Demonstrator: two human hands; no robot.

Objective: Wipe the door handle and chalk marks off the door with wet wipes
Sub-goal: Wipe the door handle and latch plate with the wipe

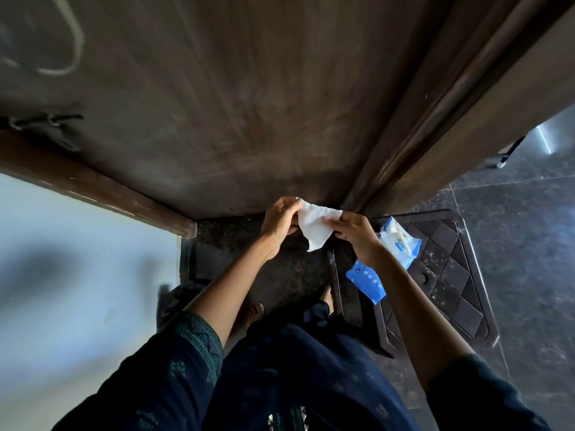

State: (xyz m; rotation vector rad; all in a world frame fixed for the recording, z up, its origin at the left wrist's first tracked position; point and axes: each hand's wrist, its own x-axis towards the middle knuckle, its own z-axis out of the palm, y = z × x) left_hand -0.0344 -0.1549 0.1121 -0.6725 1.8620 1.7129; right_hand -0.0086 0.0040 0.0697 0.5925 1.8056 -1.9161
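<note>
Hands meet low in front of the dark brown wooden door, both pinching one white, crumpled wet wipe stretched between them. The left hand nips the wipe's upper left edge with curled fingertips; the right hand grips its right side between thumb and fingers, and a limp corner of the soft sheet hangs below. Pale chalk marks loop across the door's grained, streaky surface at upper left — a dark metal latch sits below them near the door's left edge. On the speckled dark stone floor, just beside the right wrist, lies a glossy blue plastic wipes packet with its flap open, resting partly on a dark diamond-patterned doormat. Dark blue patterned sleeves cover both upper arms — the forearms are bare
</note>
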